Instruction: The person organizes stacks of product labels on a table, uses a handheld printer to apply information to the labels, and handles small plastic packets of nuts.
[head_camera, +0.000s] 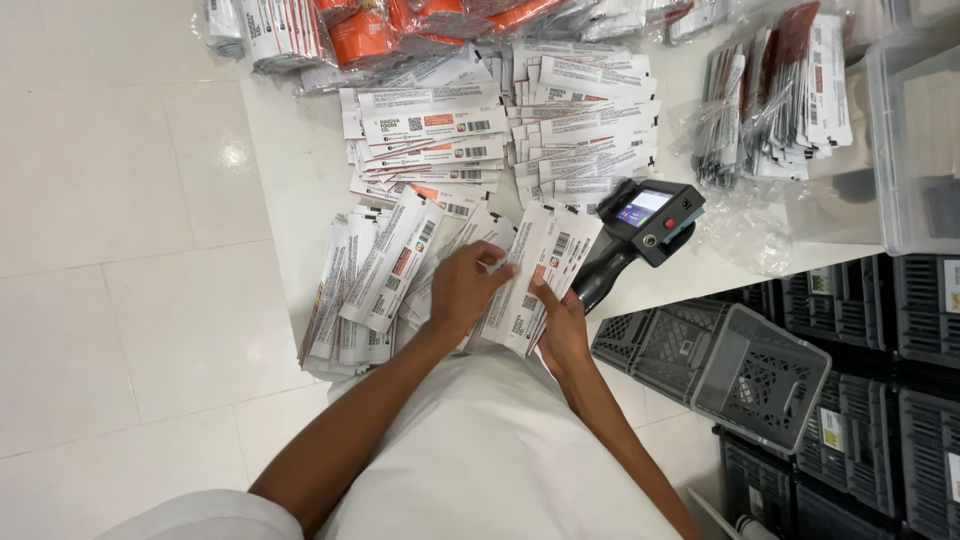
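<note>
White laminate forms the bench (290, 180), which carries every item in view and ends at a front edge where the person stands. Grey and black plastic crates (760, 375) stand on the floor to the right, below bench level, and a clear plastic bin (915, 140) sits at the far right of the bench. Flat white printed pouches (470, 130) cover the middle of the bench in overlapping fanned rows, a layout that leaves one printed strip of each pouch exposed; I judge that this keeps each one reachable singly. Bagged bundles of similar pouches (780, 100) lie farther right, well apart from the hands. A black handheld device with a small screen (645, 225) lies on the bench just beside the right hand, handle toward the person, so it can be picked up without reaching. The fanned stack of pouches (540, 275) nearest the front edge lies between both hands. The left hand (465, 290) rests on top of that stack, grip closed down flat, fingers pressing the upper pouches. The right hand (562, 328) sits at the stack's lower right edge, grip pinched on the pouch edges, thumb on top; the fingers beneath are hidden.
</note>
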